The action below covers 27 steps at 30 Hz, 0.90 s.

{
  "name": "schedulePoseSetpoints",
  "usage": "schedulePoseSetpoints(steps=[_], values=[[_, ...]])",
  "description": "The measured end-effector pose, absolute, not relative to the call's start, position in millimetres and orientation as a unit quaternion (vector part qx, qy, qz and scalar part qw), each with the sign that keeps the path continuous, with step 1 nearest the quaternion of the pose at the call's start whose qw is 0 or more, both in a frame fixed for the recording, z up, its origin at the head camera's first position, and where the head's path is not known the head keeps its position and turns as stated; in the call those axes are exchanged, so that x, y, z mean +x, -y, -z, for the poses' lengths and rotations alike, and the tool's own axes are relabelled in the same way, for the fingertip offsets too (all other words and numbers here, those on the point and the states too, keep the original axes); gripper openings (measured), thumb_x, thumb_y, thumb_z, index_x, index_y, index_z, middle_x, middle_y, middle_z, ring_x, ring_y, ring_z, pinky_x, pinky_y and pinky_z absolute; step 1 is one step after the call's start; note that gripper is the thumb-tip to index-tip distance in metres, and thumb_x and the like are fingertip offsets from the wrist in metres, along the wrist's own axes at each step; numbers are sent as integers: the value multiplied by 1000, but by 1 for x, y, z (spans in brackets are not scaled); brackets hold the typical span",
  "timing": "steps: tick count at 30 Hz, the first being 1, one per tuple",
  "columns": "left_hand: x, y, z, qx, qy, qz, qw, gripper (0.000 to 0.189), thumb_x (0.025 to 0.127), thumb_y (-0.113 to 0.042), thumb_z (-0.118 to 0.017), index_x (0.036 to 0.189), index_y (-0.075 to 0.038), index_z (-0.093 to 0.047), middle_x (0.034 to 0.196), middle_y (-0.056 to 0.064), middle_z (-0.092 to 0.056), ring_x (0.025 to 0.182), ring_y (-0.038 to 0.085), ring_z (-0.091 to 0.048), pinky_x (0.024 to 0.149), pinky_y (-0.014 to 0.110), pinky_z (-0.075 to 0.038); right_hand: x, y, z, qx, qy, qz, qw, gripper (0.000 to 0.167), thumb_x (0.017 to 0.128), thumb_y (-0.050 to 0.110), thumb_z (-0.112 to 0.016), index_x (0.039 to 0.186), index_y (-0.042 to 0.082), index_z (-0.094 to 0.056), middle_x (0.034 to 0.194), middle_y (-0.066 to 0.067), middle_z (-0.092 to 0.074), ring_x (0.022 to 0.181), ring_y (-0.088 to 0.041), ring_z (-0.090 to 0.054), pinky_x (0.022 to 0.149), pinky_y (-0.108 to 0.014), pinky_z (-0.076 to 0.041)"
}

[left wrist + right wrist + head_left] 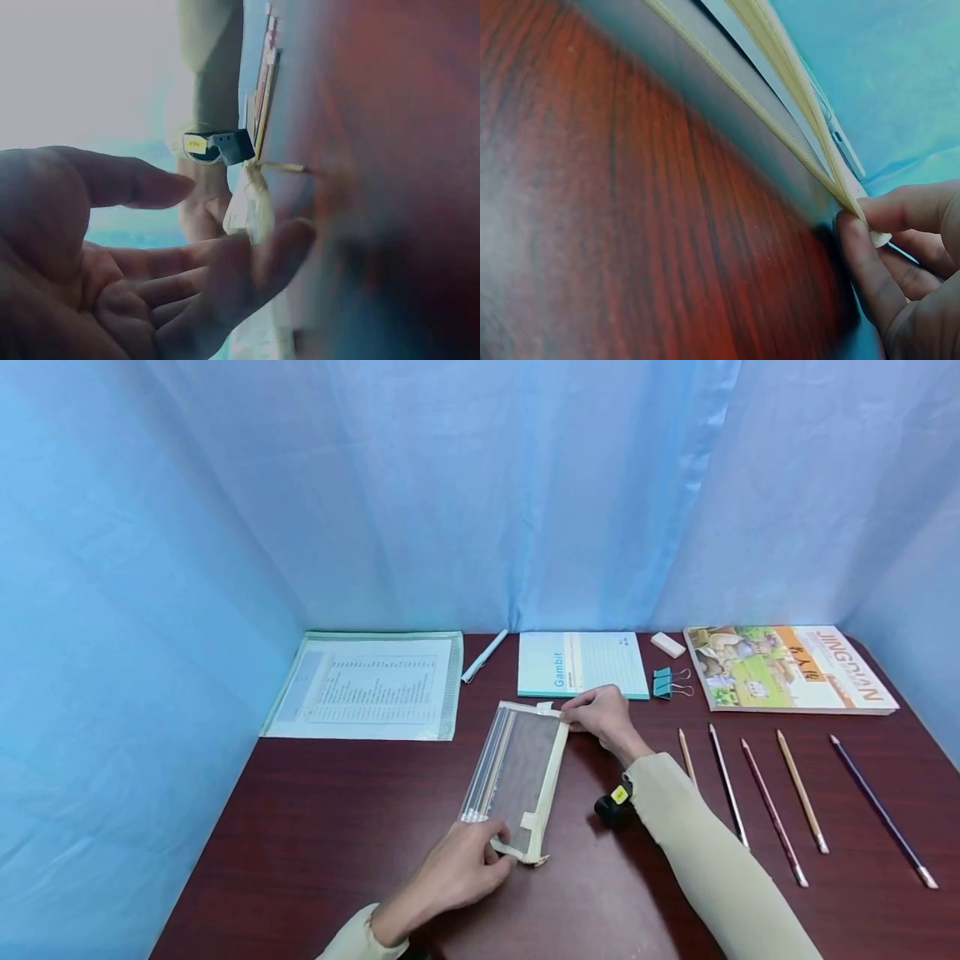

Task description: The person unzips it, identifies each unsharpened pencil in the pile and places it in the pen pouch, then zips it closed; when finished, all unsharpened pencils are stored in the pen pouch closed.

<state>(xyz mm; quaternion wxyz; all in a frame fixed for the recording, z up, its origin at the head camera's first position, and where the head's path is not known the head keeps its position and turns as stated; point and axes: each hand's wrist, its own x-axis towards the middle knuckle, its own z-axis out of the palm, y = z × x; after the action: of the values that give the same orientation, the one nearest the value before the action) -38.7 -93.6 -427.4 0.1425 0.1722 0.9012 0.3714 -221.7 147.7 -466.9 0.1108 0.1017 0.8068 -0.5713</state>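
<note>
A flat see-through mesh zip pouch (pixel 521 760) with cream edging lies on the table, slanting away from me. Long thin strips show along its left side; I cannot tell what they are. My right hand (pixel 603 714) pinches the pouch's far right corner between thumb and finger. In the right wrist view, the cream zip edges (pixel 780 135) spread apart from that pinched corner (pixel 853 210). At the near end, my left hand (pixel 457 864) is by the pouch's edge. The left wrist view shows its thumb (pixel 142 184) and fingers apart, with nothing gripped between them.
Several pencils (pixel 802 789) lie on the right. Along the back are a document sleeve (pixel 367 681), a white pen (pixel 486 656), a notepad (pixel 581 664), an eraser (pixel 667 645), teal binder clips (pixel 663 683) and a book (pixel 787 668). Blue curtains (pixel 480 493) enclose the table.
</note>
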Motion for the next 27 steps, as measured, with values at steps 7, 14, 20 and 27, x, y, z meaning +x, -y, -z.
schedulePoseSetpoints(steps=[7, 14, 20, 27], values=[[-36, 97, 434, 156, -850, -459, 206, 30, 85, -13, -67, 112, 0, -68, 88, 12, -78, 73, 7, -71, 63, 18, -52, -215, -156, 465, 108, -819, 554, 101, 19, 83, 5, -74, 99, -6, -76, 86, -17, -74, 61, -7, -71, 67, -31, -61], [-44, 106, 434, 133, -821, -499, 244, 32, 87, -8, -64, 115, 8, -64, 82, 21, -75, 62, 22, -70, 52, 22, -51, -199, -168, 464, 95, -855, 501, 90, 14, 80, 6, -71, 88, -3, -78, 86, -18, -75, 59, -9, -70, 63, -30, -61], [-57, 118, 433, 109, -829, -494, 239, 28, 89, -11, -64, 112, 5, -66, 76, 20, -74, 61, 26, -71, 54, 32, -55, -177, -186, 459, 59, -902, 424, 61, 9, 76, 10, -72, 79, 4, -78, 75, -10, -74, 55, -8, -66, 56, -26, -55], [-80, 125, 437, 65, -828, -519, 205, 28, 90, -8, -61, 113, 7, -65, 81, 22, -74, 64, 29, -72, 62, 36, -59, -151, -201, 456, 37, -947, 321, 0, 7, 74, 19, -75, 71, 14, -78, 72, -4, -74, 71, -23, -64, 76, -43, -51]])
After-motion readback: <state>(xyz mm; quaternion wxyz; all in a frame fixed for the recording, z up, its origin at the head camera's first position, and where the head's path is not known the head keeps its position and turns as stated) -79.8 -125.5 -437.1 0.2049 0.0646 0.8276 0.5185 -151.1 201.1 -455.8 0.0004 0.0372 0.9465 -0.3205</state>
